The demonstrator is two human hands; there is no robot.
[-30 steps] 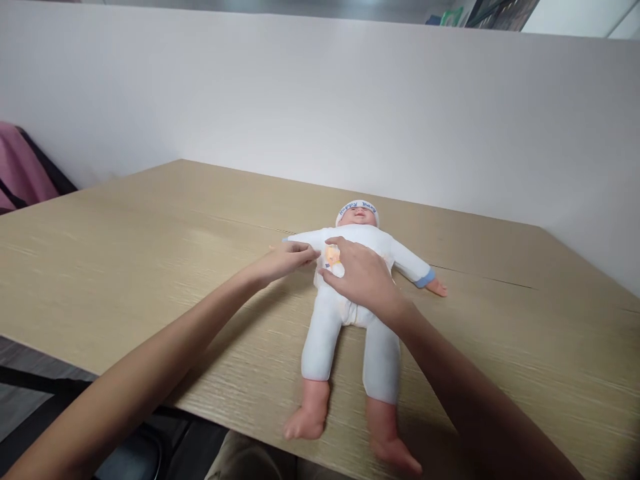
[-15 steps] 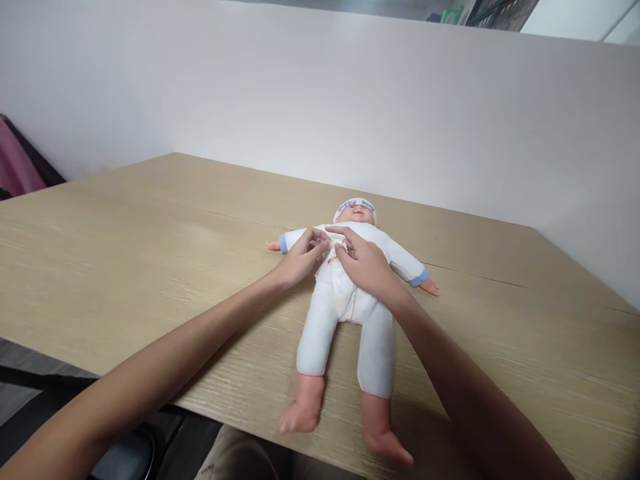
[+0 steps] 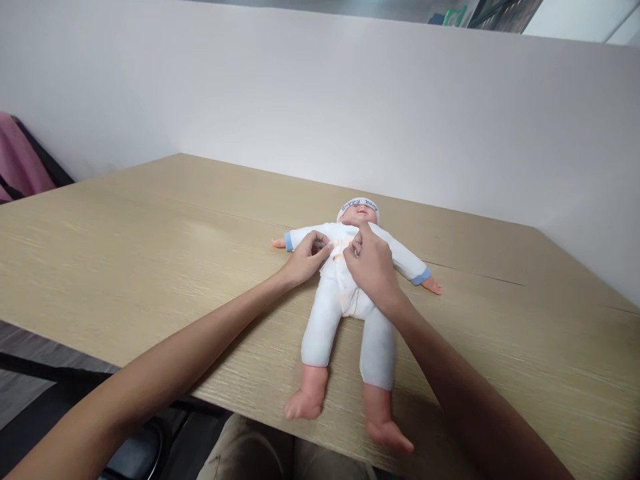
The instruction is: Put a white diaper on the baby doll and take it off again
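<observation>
A baby doll in a white romper and a white cap lies face up on the wooden table, arms spread, bare feet toward me. My left hand is closed in a pinch on the romper's front at the doll's chest. My right hand rests on the doll's belly, its fingers pinching the same front cloth just below the chin. Both hands meet at the chest and hide what lies between them.
A white partition wall stands along the table's far side. Something pink over a dark chair shows at the far left. My lap and a dark seat sit below the table's near edge.
Both hands have crept up from the doll's belly and arm to its chest. The coloured print on the front, open a second ago, is now mostly covered by cloth.
</observation>
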